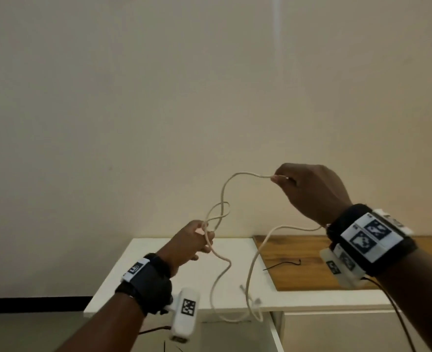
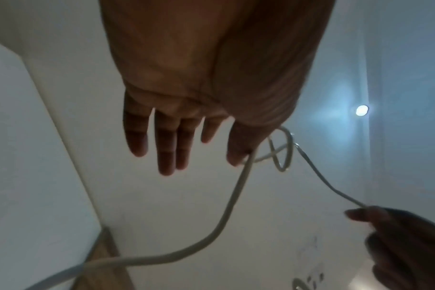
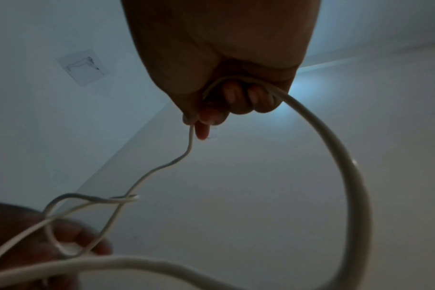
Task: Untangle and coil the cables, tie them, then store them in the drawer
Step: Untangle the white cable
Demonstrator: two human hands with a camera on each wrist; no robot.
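Note:
I hold one long white cable (image 1: 224, 187) in the air between both hands, above the table. My left hand (image 1: 202, 236) is low at centre-left and pinches it between thumb and forefinger, where it makes a couple of crossed loops (image 1: 218, 214). In the left wrist view the other fingers (image 2: 165, 153) are straight and the cable (image 2: 234, 198) runs past the thumb. My right hand (image 1: 282, 178) is higher and to the right; it pinches the cable at the fingertips, with more cable (image 3: 345, 162) running out through its curled fingers (image 3: 236, 96). The slack hangs down and its ends (image 1: 250, 298) reach the table.
A white table (image 1: 159, 280) stands below my hands against a bare wall. A wooden top (image 1: 311, 273) adjoins it on the right, with a thin black wire (image 1: 283, 264) lying on it. White cabinet fronts (image 1: 337, 331) show under the table edge.

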